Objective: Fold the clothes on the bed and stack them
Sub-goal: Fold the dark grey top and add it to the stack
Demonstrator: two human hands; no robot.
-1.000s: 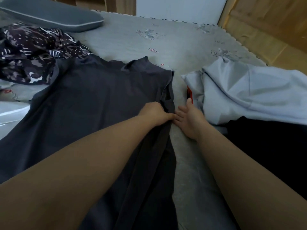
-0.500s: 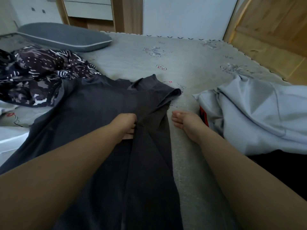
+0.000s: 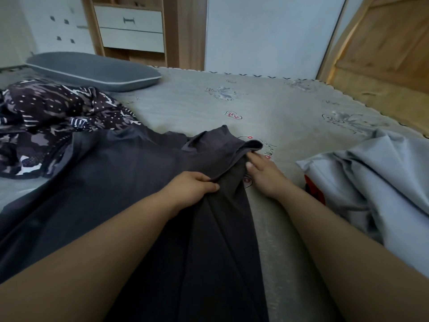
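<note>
So the dark grey shirt is spread over the bed, filling the lower left and middle of the frame. Left hand is pinching a fold of it dead centre. Right hand has its fingers out straight, touching the sleeve edge just right of centre. Light grey garment sits bunched at the right, patterned one at the left, pillow upper left.
</note>
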